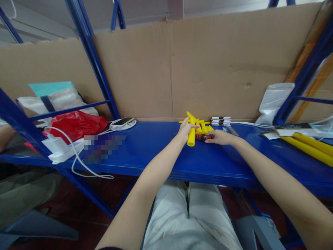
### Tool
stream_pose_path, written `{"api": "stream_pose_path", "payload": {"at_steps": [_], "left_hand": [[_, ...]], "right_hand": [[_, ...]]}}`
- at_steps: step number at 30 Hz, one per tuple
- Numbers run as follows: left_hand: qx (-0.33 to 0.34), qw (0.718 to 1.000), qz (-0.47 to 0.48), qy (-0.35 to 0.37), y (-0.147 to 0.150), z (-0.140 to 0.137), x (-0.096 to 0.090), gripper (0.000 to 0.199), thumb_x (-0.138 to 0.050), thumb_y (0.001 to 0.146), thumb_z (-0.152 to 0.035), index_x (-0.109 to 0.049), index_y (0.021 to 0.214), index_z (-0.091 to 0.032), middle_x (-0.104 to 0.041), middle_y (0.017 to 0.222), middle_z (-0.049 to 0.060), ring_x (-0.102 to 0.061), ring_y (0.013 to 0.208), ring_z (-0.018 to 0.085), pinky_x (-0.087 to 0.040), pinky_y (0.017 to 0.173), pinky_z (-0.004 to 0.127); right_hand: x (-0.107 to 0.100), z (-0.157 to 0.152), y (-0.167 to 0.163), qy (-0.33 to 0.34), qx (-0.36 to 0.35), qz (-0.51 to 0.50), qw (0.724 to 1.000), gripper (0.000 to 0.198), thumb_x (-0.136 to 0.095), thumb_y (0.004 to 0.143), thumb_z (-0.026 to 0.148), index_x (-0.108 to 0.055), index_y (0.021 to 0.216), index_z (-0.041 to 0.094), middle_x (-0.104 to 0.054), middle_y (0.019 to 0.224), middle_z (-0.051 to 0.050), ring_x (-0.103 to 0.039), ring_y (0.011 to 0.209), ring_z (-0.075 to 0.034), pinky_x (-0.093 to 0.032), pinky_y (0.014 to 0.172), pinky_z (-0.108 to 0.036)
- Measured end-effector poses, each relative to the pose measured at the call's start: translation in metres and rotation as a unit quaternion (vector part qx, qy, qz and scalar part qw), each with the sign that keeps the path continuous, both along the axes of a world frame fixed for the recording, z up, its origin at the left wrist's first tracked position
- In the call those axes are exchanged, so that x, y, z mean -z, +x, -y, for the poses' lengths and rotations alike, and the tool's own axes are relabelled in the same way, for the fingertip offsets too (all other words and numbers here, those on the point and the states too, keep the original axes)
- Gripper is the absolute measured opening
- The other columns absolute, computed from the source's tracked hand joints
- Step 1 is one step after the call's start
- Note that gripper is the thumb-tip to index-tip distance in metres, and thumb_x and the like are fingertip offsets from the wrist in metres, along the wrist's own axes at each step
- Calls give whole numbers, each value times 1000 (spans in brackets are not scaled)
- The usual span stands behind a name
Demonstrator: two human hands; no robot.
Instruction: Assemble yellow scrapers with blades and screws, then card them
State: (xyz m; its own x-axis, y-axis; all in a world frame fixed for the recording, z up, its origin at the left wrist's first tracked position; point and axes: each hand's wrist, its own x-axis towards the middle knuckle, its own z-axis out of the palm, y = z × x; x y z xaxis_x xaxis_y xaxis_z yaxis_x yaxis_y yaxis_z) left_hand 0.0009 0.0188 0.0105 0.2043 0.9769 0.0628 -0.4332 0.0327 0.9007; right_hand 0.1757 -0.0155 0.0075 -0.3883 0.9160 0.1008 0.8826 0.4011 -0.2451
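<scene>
My left hand point(184, 130) is closed around a yellow tube point(191, 138), whose round end points toward me just above the table. Beside it, my right hand point(220, 136) has its fingers closed on the end of a red and black tool point(201, 137) lying low over the table; its exact kind is too small to make out. Behind both hands lies a small heap of yellow pieces point(204, 128), partly covered by my fingers.
White and black packets point(220, 121) are stacked behind my right hand, near a flat metal strip point(232, 130). Long yellow tubes point(310, 149) lie at the right. A phone point(125, 121), cables, a power strip point(68, 151) and a red bag point(78, 124) are on the left. Cardboard point(208, 66) walls the back.
</scene>
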Motion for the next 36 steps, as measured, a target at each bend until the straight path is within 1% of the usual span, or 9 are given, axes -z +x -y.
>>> {"api": "stream_pose_path", "payload": {"at_steps": [3,6,9,13,17,20,23,30,36], "left_hand": [[4,1000,5,-2,-1,-2,1,77,-59,59,3,-47,129,-25,-66,108,8,-66,68,14,-47,54,20],[7,1000,7,2,-1,-2,1,76,-57,59,5,-48,129,-23,-66,108,9,-66,68,14,-47,56,21],[6,1000,6,2,-1,0,-2,78,-52,59,9,-47,131,-21,-66,107,9,-65,67,13,-48,56,21],[2,1000,3,-6,-2,3,-6,80,-52,60,8,-43,134,-21,-66,105,9,-64,66,13,-47,54,20],[2,1000,-2,-14,-2,4,-6,83,-52,58,8,-40,135,-20,-66,104,9,-62,63,11,-46,52,19],[16,1000,-9,-8,-3,2,-4,82,-53,57,7,-42,133,-21,-67,104,9,-62,63,12,-44,50,20],[32,999,-13,-3,-3,-1,-1,81,-55,56,5,-45,132,-21,-67,106,10,-63,63,14,-43,49,20],[34,998,-37,-29,-1,-5,3,88,-55,55,4,-39,137,-22,-65,114,13,-62,59,13,-41,46,20],[35,998,-48,-25,-1,-9,5,89,-56,53,5,-41,136,-21,-64,114,14,-62,59,14,-42,47,21]], "right_hand": [[-2,1,4,-13,-11,-40,999,33,-58,73,51,-59,72,19,-60,64,-3,-54,60,-16,-39,57,-28],[-5,2,9,-50,-6,-128,990,34,-59,73,53,-58,74,19,-58,60,-1,-54,55,-15,-41,54,-27],[-10,4,13,-53,25,-226,972,31,-64,72,48,-57,76,18,-58,58,1,-52,48,-11,-41,49,-24],[-17,6,16,-22,56,-347,936,30,-68,74,43,-51,73,18,-54,51,4,-43,37,-7,-32,38,-20],[-23,6,19,24,93,-475,875,33,-67,78,45,-46,75,19,-50,44,7,-41,31,-6,-28,34,-18],[-28,6,19,94,122,-561,813,33,-68,77,42,-44,72,20,-43,40,9,-45,33,-9,-32,34,-19],[-34,9,18,156,146,-622,754,31,-70,75,34,-43,68,21,-42,42,9,-48,34,-10,-35,34,-20],[-47,14,16,254,212,-695,638,23,-57,82,9,-42,66,19,-51,48,9,-39,26,-6,-29,27,-20],[-53,17,17,309,234,-726,568,23,-52,85,9,-40,68,19,-48,48,11,-37,28,-4,-29,28,-18]]}}
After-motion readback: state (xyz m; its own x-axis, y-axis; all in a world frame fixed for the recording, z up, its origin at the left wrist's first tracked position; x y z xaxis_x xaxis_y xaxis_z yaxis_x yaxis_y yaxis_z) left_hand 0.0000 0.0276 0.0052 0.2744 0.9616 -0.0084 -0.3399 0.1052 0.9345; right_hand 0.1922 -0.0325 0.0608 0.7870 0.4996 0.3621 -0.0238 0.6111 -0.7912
